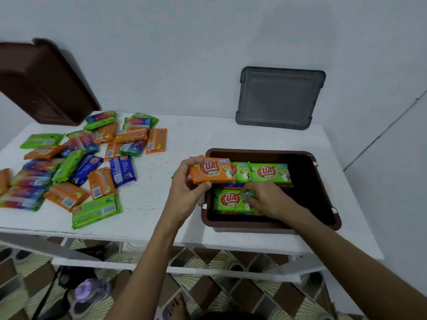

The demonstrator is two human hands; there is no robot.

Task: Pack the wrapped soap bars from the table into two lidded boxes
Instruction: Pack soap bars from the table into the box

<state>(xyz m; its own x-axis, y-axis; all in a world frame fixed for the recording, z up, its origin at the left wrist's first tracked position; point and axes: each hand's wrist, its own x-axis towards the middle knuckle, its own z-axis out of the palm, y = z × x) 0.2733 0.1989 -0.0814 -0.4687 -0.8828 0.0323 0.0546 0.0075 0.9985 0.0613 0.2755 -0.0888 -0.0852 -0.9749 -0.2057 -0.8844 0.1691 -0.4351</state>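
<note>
With left hand [184, 188], gripped an orange soap bar [209, 170], thumb under the near edge and fingers curled over the far edge, label facing up, just over the left rim of the brown box [254, 150]. With right hand [265, 199], reached inside the box and curled fingers onto the right end of the near green bar [227, 200], which lay flat on other bars beneath. Saw two more green bars [270, 173] side by side in the far row, the left one partly hidden behind the orange bar. Saw dark bare bottom in the box's right half. Found the box on the right part of the white table [184, 139], close to the front edge. Noted a loose pile [76, 162] of orange, green, blue and rainbow-wrapped bars strewn over the table's left part, well apart from the box, several overlapping. Spotted a grey lid [279, 98] propped against the wall behind the box, and a dark brown lid [41, 82], blurred, tilted against the wall at far left.
</note>
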